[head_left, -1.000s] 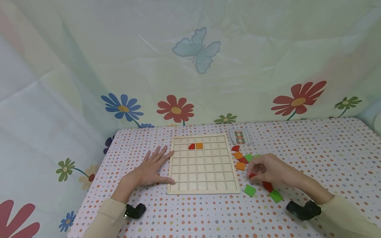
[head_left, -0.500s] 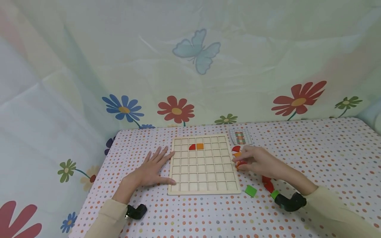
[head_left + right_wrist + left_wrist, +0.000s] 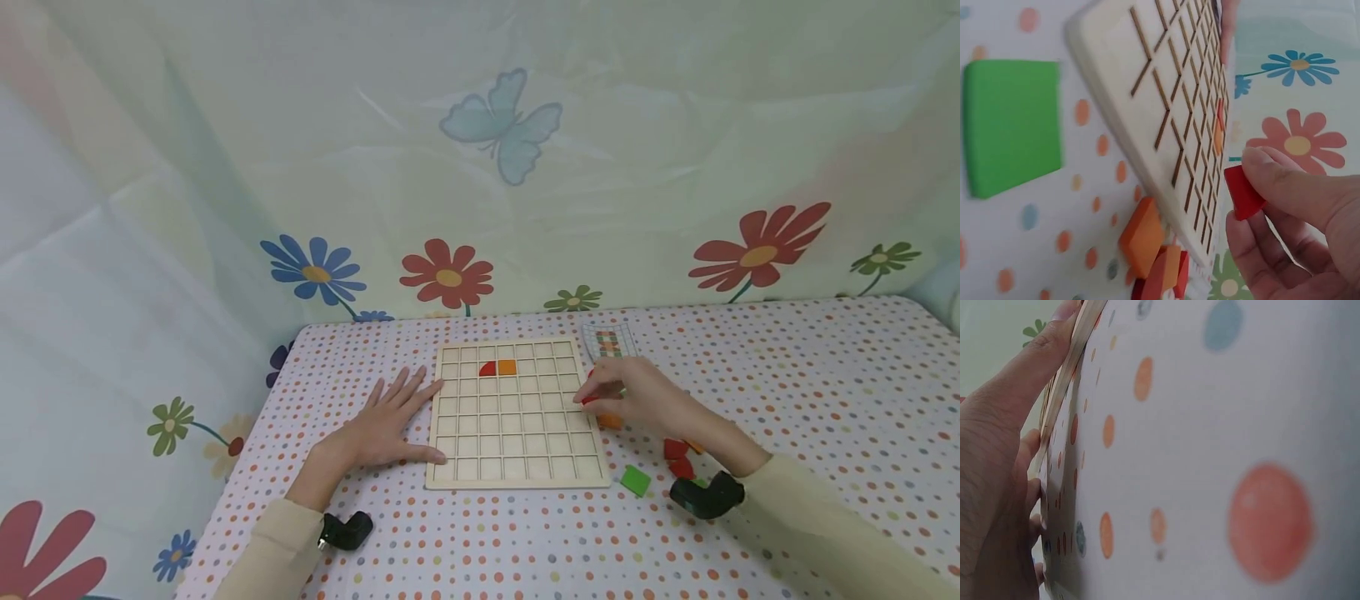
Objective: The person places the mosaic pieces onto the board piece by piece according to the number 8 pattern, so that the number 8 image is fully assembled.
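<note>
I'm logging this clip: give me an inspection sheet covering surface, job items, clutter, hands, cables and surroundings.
Surface: table with a pale cover printed with coloured dots.
Job items: gridded board holding a red quarter-circle and an orange square side by side; printed card near its far right corner.
Clutter: loose green square and red pieces right of the board; others partly hidden by the right hand.
Left hand: fingers spread, thumb and index finger at the board's left edge.
Right hand: pinches a red piece near the board's right edge.
Cables: nothing seen.
Surroundings: curtain printed with flowers and a butterfly.
</note>
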### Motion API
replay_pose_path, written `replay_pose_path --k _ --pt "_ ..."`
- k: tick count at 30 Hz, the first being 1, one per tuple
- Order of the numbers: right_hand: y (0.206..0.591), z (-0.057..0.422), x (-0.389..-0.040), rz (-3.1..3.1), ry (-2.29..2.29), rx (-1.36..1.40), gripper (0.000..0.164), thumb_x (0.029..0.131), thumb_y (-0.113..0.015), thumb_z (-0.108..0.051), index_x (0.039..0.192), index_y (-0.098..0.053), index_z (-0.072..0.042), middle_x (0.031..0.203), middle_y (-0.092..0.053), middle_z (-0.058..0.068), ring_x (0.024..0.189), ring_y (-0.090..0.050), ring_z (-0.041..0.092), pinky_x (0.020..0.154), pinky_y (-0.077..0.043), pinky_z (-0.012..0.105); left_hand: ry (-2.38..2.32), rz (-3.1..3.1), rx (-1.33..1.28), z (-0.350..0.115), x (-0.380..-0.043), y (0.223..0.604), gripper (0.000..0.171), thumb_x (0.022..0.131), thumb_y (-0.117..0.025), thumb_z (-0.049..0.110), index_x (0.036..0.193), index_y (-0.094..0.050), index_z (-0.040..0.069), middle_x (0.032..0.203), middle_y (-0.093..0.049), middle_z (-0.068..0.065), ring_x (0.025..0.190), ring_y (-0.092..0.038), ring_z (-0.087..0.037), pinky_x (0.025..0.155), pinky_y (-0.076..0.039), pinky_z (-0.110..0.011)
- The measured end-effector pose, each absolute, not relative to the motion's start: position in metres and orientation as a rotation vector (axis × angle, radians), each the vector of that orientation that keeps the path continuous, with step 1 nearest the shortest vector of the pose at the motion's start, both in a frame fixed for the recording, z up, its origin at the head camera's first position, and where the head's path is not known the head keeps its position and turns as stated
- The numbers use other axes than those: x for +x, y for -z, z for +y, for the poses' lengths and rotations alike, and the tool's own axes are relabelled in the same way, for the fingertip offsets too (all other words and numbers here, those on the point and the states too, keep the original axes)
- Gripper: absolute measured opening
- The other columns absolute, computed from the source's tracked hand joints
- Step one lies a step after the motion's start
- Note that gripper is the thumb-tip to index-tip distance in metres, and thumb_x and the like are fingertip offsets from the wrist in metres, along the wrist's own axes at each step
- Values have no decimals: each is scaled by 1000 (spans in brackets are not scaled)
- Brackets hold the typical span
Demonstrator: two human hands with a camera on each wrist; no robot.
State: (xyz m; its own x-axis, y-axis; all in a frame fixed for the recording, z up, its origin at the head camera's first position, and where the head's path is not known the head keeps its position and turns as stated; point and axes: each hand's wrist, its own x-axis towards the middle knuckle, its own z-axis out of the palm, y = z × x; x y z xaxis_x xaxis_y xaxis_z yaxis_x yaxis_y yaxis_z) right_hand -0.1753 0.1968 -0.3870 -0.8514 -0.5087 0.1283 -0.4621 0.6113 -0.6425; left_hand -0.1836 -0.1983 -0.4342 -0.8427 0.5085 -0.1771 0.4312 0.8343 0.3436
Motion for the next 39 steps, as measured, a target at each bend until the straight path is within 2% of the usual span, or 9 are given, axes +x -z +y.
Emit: replay_pose_path --k 7,11,18,24,33,39 --pt "387 175 -202 2796 1189 -713 14 84 -86 0 97 -84 -2 90 -74 2 86 -66 19 76 -61 28 -417 2759 716 -199 -184 435 110 84 -73 72 169 -22 25 176 -8 -10 162 2 -35 127 1 -63" --pt "391 164 -217 2825 1223 -649 13 84 -85 0 98 -84 -2 90 -77 3 84 -68 20 75 -59 30 -423 2755 725 -198 -184 435 110 84 -73 73 169 -22 25 176 -7 -10 162 2 -36 127 1 -64" --pt "398 149 -238 2791 1247 -688 16 87 -82 2 103 -82 1 97 -78 11 85 -70 25 75 -58 33 -419 2753 734 -198 -186 436 109 85 -71 73 169 -21 26 176 -6 -9 162 3 -35 127 2 -64" --pt "403 140 -248 2759 1229 -665 18 90 -79 2 109 -81 2 106 -78 15 94 -72 30 83 -60 43 -411 2758 723 -199 -186 437 110 84 -71 75 169 -21 27 176 -6 -9 162 3 -35 127 2 -64" --pt "407 132 -255 2738 1171 -676 15 92 -77 4 106 -81 3 104 -77 16 92 -71 29 79 -60 40 -405 2752 711 -197 -186 435 110 84 -72 73 169 -20 26 176 -5 -9 162 4 -34 127 2 -63" --pt "405 125 -255 2750 1057 -639 15 92 -76 4 106 -81 2 108 -76 16 99 -71 32 86 -61 42 -401 2753 705 -197 -186 435 110 84 -72 73 169 -20 27 176 -6 -9 162 4 -35 127 2 -63"
